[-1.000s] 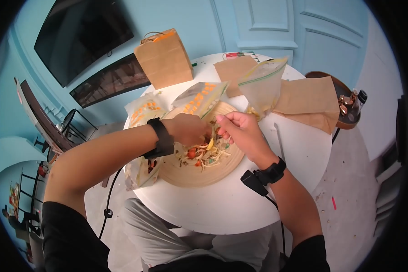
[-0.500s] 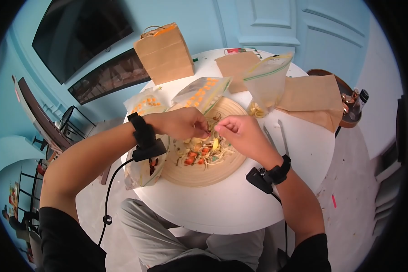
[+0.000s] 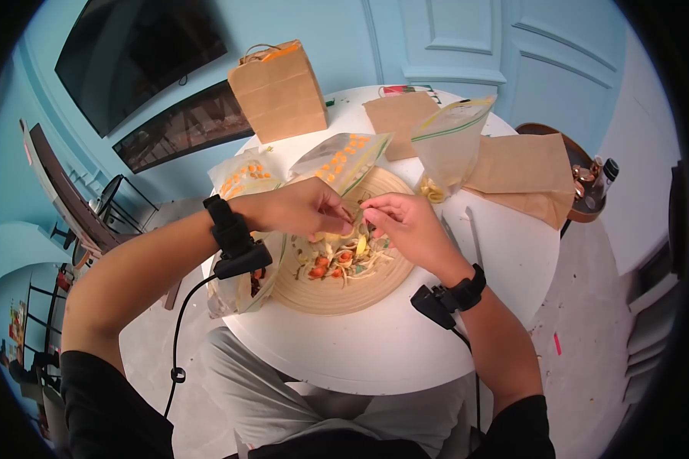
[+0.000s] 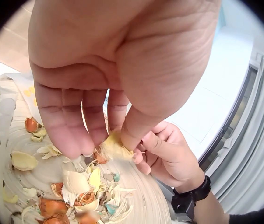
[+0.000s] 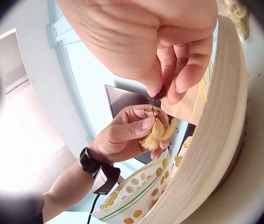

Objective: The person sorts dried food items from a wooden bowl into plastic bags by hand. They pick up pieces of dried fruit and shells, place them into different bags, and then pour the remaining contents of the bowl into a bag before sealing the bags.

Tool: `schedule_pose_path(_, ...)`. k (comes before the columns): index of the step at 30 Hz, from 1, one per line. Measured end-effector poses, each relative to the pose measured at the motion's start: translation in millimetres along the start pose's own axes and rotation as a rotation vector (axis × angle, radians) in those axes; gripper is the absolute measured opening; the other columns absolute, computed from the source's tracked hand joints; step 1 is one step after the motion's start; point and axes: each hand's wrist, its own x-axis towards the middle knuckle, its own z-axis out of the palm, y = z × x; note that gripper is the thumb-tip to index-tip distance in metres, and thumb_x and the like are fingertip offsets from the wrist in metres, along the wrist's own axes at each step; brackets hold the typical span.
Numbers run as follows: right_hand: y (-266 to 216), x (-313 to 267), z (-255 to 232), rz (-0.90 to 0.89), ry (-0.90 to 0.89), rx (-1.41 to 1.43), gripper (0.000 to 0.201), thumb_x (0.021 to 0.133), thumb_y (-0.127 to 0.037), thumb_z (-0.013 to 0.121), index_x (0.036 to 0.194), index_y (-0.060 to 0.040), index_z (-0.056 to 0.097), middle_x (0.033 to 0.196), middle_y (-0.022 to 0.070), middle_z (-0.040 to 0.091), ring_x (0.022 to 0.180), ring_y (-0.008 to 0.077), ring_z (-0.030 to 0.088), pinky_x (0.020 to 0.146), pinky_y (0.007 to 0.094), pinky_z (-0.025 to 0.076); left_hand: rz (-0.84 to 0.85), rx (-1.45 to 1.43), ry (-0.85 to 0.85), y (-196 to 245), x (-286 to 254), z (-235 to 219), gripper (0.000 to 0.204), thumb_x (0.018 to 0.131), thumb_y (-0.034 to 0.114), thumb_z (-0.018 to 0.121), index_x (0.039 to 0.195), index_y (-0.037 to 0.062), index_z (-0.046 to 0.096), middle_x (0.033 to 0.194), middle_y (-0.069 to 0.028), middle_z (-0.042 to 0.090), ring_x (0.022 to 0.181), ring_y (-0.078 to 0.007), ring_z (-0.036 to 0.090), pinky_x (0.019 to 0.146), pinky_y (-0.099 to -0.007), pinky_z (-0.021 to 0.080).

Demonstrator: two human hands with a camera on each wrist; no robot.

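Note:
My left hand (image 3: 301, 209) is over the round wooden tray (image 3: 298, 294), pinching a pale yellow petal-like piece (image 4: 115, 147) between thumb and fingers; in the right wrist view this yellow piece (image 5: 157, 133) hangs with thin brown stems beside it. My right hand (image 3: 413, 229) faces it a short way off, its thumb and fingertip pinching a small dark red piece (image 5: 158, 94). Below both hands, a loose mix of orange pieces (image 4: 52, 206), yellow petals, pale shreds and teal bits (image 4: 110, 208) lies on the tray.
Orange-dotted zip bags (image 3: 337, 161) stand behind and left of the tray. A clear zip bag (image 3: 450, 149) with yellowish pieces is at its back right. Brown paper (image 3: 524, 172), a paper bag (image 3: 278, 96) and a slim metal tool (image 3: 475, 233) are on the white table (image 3: 344, 359).
My left hand has drawn back left from deeper over the tray and turned, so its pinching fingers show. My right hand stays near the same place, its fingertips close to the left ones.

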Motion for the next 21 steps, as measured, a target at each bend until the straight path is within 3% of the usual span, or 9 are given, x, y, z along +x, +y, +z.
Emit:
schedule_pose_path(3, -8, -2, 3, -0.013, 0.012, 0.04, 0.023, 0.099, -0.016, 0.067, 0.112, 0.0024, 0.071, 0.085, 0.0032, 0.07, 0.071, 0.0075, 0.064, 0.065, 0.0244, 0.052, -0.012, 0.036, -0.002, 5, -3, -1, 0.029, 0.099, 0.027, 0.069, 0.112, 0.0022, 0.075, 0.088, 0.0018, 0.069, 0.078, -0.0056, 0.059, 0.068, -0.0245, 0.054)
schedule_pose_path(8, -5, -1, 0, -0.106, 0.055, -0.04, 0.023, 0.099, -0.015, 0.066, 0.112, 0.0028, 0.072, 0.089, 0.0039, 0.072, 0.075, 0.0073, 0.064, 0.065, 0.0248, 0.052, -0.04, 0.04, -0.019, 2, 2, -1, 0.028, 0.098, 0.026, 0.071, 0.108, 0.0012, 0.076, 0.083, 0.0014, 0.069, 0.076, -0.0071, 0.061, 0.071, -0.0253, 0.054)
schedule_pose_path(11, -4, -1, 2, -0.077, 0.083, 0.042, 0.022, 0.099, -0.014, 0.066, 0.111, 0.0038, 0.071, 0.09, 0.0041, 0.073, 0.077, 0.007, 0.064, 0.065, 0.0238, 0.052, 0.067, 0.115, -0.048, -11, 8, -2, 0.031, 0.097, 0.023, 0.071, 0.119, 0.0011, 0.071, 0.09, -0.0004, 0.072, 0.082, -0.0094, 0.064, 0.077, -0.0267, 0.054)
schedule_pose_path(14, -10, -3, 3, 0.0, 0.085, 0.142, 0.021, 0.098, -0.012, 0.067, 0.11, 0.0044, 0.071, 0.091, 0.0044, 0.073, 0.077, 0.0065, 0.064, 0.065, 0.022, 0.051, 0.195, 0.382, 0.227, -10, 1, 4, 0.041, 0.097, 0.019, 0.07, 0.134, 0.0017, 0.063, 0.1, -0.0034, 0.074, 0.09, -0.0111, 0.067, 0.083, -0.0278, 0.054)
schedule_pose_path(17, -11, -2, 0, -0.027, 0.04, 0.117, 0.022, 0.096, -0.011, 0.07, 0.111, 0.0039, 0.071, 0.091, 0.0048, 0.073, 0.078, 0.0057, 0.064, 0.065, 0.0204, 0.05, 0.197, 0.027, 0.098, 7, 6, -4, 0.05, 0.097, 0.015, 0.07, 0.143, 0.0026, 0.055, 0.107, -0.0057, 0.074, 0.095, -0.0106, 0.067, 0.084, -0.0272, 0.054)
schedule_pose_path(21, 2, 2, 4, -0.147, 0.042, 0.169, 0.027, 0.092, -0.012, 0.076, 0.113, 0.0034, 0.071, 0.085, 0.0022, 0.07, 0.075, 0.0037, 0.06, 0.063, 0.0198, 0.047, 0.124, -0.294, 0.011, 21, -1, -4, 0.046, 0.095, 0.017, 0.073, 0.135, -0.0029, 0.06, 0.11, -0.0081, 0.073, 0.095, -0.0114, 0.068, 0.082, -0.0246, 0.054)
